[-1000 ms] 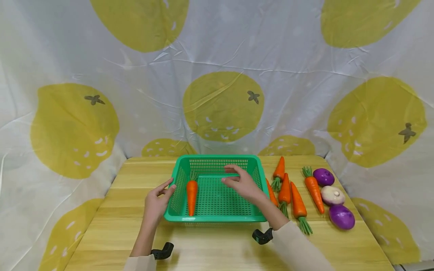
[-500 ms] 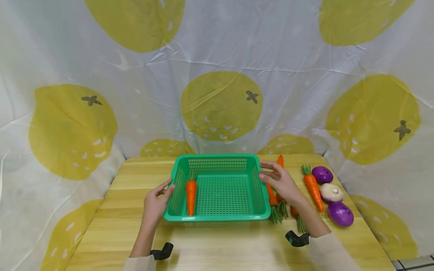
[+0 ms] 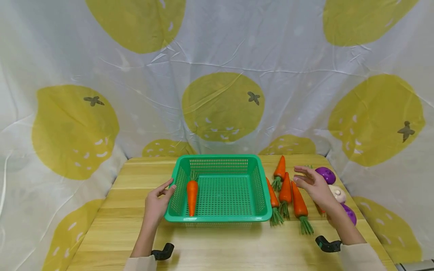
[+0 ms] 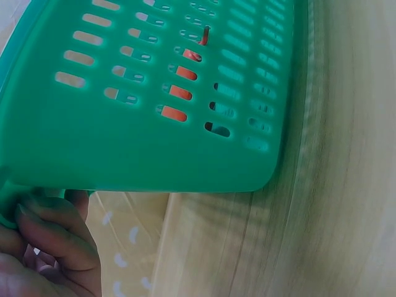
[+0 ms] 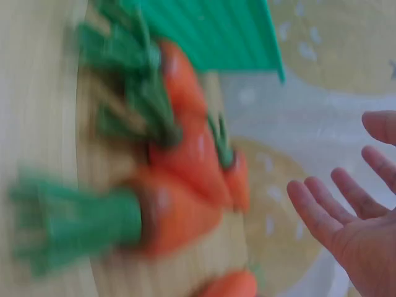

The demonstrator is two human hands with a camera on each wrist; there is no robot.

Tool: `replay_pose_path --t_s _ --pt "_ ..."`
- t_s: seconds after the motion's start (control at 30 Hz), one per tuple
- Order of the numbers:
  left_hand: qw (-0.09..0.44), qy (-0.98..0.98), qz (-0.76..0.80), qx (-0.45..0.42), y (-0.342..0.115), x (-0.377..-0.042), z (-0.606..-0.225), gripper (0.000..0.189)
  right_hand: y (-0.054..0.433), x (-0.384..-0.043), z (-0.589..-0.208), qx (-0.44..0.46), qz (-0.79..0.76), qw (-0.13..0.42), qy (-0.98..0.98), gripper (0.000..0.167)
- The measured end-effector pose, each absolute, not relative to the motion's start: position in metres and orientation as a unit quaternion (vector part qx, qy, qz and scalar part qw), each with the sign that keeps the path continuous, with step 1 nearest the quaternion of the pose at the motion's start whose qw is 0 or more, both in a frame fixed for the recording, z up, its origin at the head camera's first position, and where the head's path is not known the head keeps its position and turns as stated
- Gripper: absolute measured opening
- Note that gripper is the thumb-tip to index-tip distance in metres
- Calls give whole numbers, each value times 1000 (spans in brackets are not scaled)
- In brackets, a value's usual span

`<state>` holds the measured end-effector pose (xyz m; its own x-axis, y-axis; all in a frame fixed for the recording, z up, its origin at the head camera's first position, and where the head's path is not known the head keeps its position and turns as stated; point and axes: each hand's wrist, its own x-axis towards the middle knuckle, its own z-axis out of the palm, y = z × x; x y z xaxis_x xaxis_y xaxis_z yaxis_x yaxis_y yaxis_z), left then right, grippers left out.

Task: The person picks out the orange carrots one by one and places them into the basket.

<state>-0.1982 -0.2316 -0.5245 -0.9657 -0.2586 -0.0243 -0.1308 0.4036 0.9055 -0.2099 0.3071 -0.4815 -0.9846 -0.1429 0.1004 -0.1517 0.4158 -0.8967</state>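
Note:
My left hand (image 3: 156, 207) grips the left rim of a green plastic basket (image 3: 217, 218), thumb over the edge; the left wrist view catches its curled fingers (image 4: 59, 238) at the rim. One carrot (image 3: 192, 197) with a green stub of stems lies inside, along the left. My right hand (image 3: 317, 190) hovers over the right of the table with fingers spread and nothing in them. Just left of it lie several carrots, the closest one (image 3: 299, 203) pointing away. Another carrot (image 3: 320, 210) is mostly hidden beneath the hand.
Past the right hand sit two round purple vegetables, one (image 3: 325, 175) farther back and one (image 3: 350, 215) nearer, with a whitish round one (image 3: 338, 193) between. A lemon-print cloth (image 3: 220, 109) hangs behind the wooden table (image 3: 115, 210).
My right hand has moved from above the basket rightward, past its right rim and the loose carrots, staying empty. The left hand keeps its hold on the rim; the basket stays put.

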Motion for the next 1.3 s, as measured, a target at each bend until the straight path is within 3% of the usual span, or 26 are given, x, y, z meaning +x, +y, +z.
replay_pose_path --t_s 0.2,0.43,1.0,1.3 --pt "56 -838 -531 114 -230 -197 -524 44 344 -208 -487 56 451 27 -890 55" --pt "64 -837 -530 118 -231 -198 -523 44 362 -218 -500 30 432 8 -901 61" --pt "54 -834 -535 120 -232 -198 -523 46 370 -226 -520 15 399 -23 -916 66" --pt "51 -834 -537 119 -230 -197 -524 45 364 -231 -532 42 375 9 -926 70"
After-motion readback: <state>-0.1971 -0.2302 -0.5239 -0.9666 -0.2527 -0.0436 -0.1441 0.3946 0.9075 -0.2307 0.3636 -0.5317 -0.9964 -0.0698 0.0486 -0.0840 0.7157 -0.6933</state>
